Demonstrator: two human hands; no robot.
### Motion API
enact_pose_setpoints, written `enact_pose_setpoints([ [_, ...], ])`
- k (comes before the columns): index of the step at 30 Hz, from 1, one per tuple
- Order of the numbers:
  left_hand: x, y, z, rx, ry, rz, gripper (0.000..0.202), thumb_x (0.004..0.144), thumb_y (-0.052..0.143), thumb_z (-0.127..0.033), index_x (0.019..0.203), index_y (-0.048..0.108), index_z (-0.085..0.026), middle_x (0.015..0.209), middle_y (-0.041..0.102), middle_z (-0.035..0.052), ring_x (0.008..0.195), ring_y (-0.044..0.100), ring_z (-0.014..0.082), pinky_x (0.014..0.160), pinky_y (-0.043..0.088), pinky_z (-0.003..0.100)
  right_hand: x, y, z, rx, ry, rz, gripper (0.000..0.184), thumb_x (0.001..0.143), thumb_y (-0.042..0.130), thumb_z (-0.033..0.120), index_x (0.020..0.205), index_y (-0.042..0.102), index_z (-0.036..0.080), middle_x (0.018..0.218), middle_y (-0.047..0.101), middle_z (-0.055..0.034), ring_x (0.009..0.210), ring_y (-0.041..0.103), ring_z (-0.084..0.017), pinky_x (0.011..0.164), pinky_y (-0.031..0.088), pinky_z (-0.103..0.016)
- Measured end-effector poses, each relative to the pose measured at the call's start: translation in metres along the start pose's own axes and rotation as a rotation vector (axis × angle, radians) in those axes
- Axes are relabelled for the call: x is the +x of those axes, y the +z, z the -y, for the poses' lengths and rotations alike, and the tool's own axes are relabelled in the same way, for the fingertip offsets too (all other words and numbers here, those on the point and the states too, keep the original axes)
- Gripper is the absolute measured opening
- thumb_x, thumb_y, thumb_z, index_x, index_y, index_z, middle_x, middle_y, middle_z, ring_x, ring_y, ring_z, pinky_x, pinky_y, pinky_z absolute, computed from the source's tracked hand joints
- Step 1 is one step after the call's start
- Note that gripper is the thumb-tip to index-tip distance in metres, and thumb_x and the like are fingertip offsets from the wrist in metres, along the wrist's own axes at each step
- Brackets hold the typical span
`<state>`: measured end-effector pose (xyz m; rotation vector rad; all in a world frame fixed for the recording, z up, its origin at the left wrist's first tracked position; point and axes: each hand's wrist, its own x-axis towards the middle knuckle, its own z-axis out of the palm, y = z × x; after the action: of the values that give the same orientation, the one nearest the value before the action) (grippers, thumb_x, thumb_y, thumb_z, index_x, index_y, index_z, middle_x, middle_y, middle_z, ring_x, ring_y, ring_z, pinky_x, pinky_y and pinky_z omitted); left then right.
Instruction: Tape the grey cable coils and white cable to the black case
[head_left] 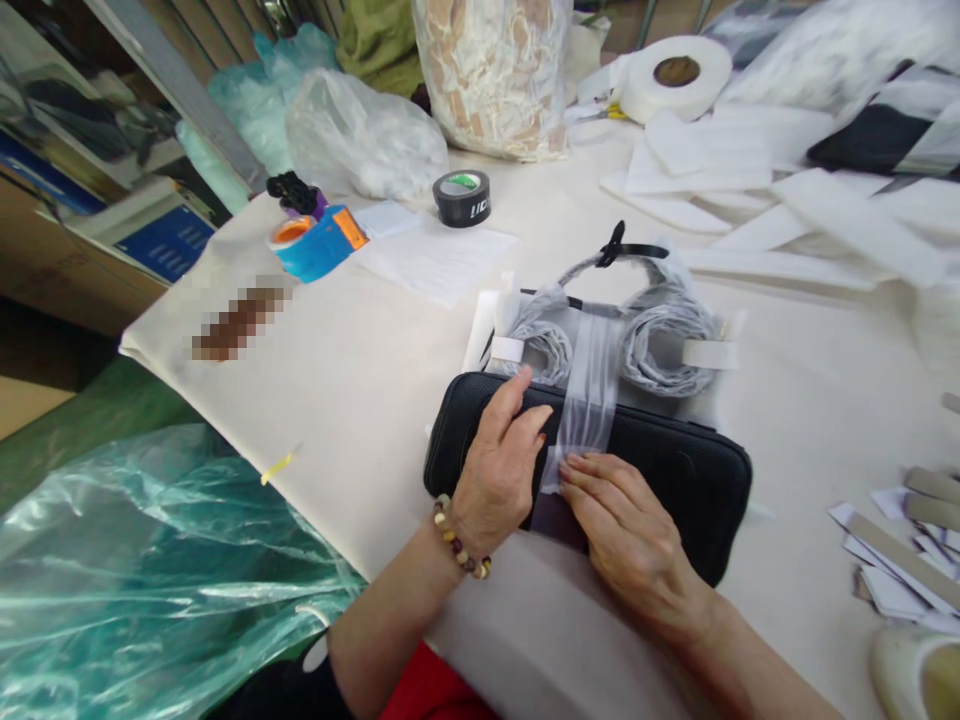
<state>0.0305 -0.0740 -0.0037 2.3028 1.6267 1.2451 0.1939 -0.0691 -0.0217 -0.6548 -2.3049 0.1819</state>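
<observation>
A black bag (667, 470) with rounded corners lies on the table under both hands. Around its middle runs a strip of thin white wrapping paper (592, 380). My left hand (499, 455), with a bead bracelet at the wrist, rests on the bag left of the strip, thumb and forefinger apart. My right hand (626, 510) has its fingers together, tips pressed on the strip's near end; its thumb is hidden. Behind the bag lie two paper-wrapped coils, a smaller left coil (546, 350) and a larger right coil (664, 345), each with a white band.
A black tape roll (461, 200) and a blue tape roll (319, 245) stand toward the back left. White paper sheets (825, 215) and a large white roll (675, 78) are at the back right. Card strips (900, 560) lie right. Green plastic (172, 580) hangs beside the table's left edge.
</observation>
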Motion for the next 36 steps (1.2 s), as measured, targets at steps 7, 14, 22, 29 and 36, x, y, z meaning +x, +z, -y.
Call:
enact_pose_setpoints([
  [7, -0.011, -0.01, 0.01, 0.093, 0.506, 0.288, 0.027, 0.091, 0.036, -0.011, 0.113, 0.05, -0.005, 0.116, 0.058, 0.0119, 0.119, 0.042, 0.0224, 0.098, 0.041, 0.037, 0.003, 0.0, 0.004, 0.014, 0.017, -0.017, 0.025, 0.087, 0.038, 0.003, 0.088, 0.062, 0.011, 0.088, 0.064, -0.0111, 0.093, 0.056, -0.021, 0.086, 0.051, -0.043],
  [14, -0.012, -0.004, 0.015, 0.032, 0.426, 0.272, 0.026, 0.092, 0.034, -0.011, 0.112, 0.05, -0.004, 0.114, 0.058, 0.0125, 0.114, 0.048, 0.0211, 0.094, 0.046, 0.034, 0.009, 0.001, 0.008, 0.008, 0.024, -0.069, 0.024, 0.085, 0.039, 0.001, 0.091, 0.061, 0.011, 0.087, 0.065, -0.0115, 0.09, 0.058, -0.021, 0.085, 0.051, -0.042],
  [22, -0.016, -0.003, 0.017, 0.032, 0.44, 0.256, 0.028, 0.09, 0.036, -0.009, 0.115, 0.049, -0.002, 0.116, 0.056, 0.0142, 0.118, 0.043, 0.0229, 0.096, 0.045, 0.036, 0.005, 0.006, 0.008, 0.039, 0.05, -0.064, 0.025, 0.085, 0.038, 0.001, 0.089, 0.061, 0.011, 0.09, 0.065, -0.0116, 0.093, 0.057, -0.021, 0.088, 0.05, -0.043],
  [29, -0.015, -0.006, 0.017, 0.081, 0.488, 0.28, 0.029, 0.091, 0.032, -0.008, 0.114, 0.048, -0.002, 0.114, 0.059, 0.0147, 0.119, 0.044, 0.0197, 0.097, 0.045, 0.034, -0.003, 0.002, 0.011, -0.108, -0.026, 0.03, 0.029, 0.084, 0.037, 0.001, 0.099, 0.061, 0.002, 0.101, 0.065, -0.0188, 0.105, 0.055, -0.026, 0.089, 0.05, -0.045],
  [36, -0.013, -0.011, 0.017, 0.191, 0.552, 0.354, 0.034, 0.092, 0.027, -0.011, 0.116, 0.05, -0.003, 0.116, 0.058, 0.0119, 0.116, 0.046, 0.0223, 0.096, 0.043, 0.036, -0.015, 0.01, 0.026, -0.287, -0.028, 0.066, 0.031, 0.077, 0.043, 0.0, 0.102, 0.061, -0.006, 0.108, 0.062, -0.0247, 0.107, 0.054, -0.032, 0.09, 0.048, -0.048],
])
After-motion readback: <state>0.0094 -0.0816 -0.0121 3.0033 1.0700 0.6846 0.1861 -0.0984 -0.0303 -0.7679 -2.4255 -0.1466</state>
